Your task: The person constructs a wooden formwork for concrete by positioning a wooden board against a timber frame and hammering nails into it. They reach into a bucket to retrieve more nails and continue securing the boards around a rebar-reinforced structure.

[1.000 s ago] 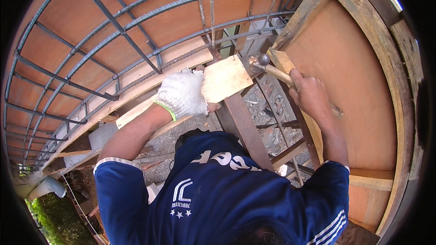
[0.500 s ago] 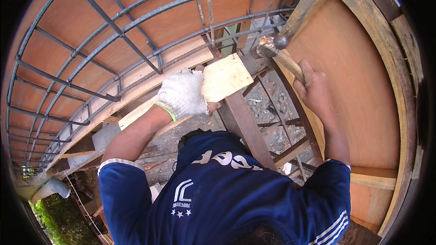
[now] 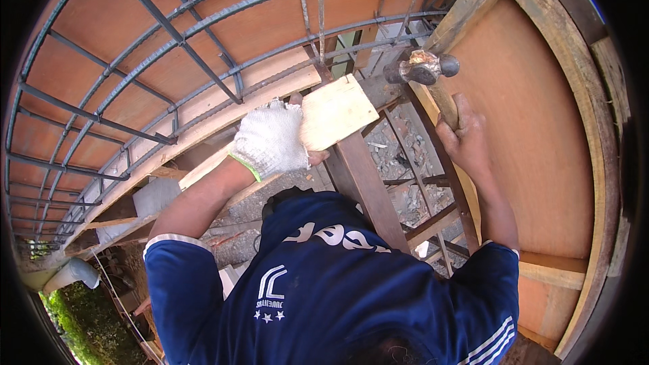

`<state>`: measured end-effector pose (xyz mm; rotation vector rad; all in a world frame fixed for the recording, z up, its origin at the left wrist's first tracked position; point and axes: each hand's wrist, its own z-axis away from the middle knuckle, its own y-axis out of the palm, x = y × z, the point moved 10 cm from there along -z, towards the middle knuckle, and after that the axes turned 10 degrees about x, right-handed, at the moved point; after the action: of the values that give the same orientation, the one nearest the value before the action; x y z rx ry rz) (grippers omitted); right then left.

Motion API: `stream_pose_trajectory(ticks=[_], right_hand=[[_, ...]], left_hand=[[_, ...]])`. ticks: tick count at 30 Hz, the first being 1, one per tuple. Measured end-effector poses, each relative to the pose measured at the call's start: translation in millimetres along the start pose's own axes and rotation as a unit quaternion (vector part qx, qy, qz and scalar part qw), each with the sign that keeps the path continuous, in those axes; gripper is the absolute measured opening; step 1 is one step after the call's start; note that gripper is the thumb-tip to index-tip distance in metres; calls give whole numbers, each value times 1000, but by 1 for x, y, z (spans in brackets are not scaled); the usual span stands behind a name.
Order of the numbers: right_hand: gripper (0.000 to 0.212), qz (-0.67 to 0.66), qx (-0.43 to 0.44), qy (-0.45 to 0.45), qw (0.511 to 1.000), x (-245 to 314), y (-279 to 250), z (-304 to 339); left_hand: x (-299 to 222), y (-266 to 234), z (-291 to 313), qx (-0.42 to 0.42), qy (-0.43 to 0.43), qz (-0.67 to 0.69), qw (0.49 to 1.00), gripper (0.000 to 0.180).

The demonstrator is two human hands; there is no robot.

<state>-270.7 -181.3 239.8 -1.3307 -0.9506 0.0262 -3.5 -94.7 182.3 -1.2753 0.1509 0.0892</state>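
Observation:
In a pale knitted glove with bare fingertips showing, my left hand is closed on the near end of a pale wooden board. This short piece lies over a dark timber beam. My bare right hand grips the wooden handle of a hammer close to the curved panel on the right. The worn metal head is raised, up and to the right of the board and apart from it.
A curved grid of steel rebar spans the far left before reddish plywood. On the right stands a wood-framed plywood panel. Below, gravel and rubble show between crossing bars. A grey pipe is at lower left.
The hammer has turned in my right hand, so its handle stands more upright and its head has shifted right. My left hand keeps its grip on the board.

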Motion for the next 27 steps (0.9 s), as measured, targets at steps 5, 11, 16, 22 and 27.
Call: stream_pose_trajectory(ticks=[5,11,16,22,27], right_hand=[[36,258,105,-20,960,-1,26,-1],[21,72,-62,-42,995,31,-36,6],[23,190,54,-34,980,4,11,9],[22,165,1,-52,985,25,-26,-10],[23,71,-79,-64,992,72,-50,-23]], left_hand=[[-6,-8,0,28,23,9,999,102],[-9,4,-9,29,42,33,998,97],[-15,-3,-9,18,60,14,998,100],[-12,-2,-8,57,69,26,996,94],[-22,-7,-2,46,116,31,992,93]])
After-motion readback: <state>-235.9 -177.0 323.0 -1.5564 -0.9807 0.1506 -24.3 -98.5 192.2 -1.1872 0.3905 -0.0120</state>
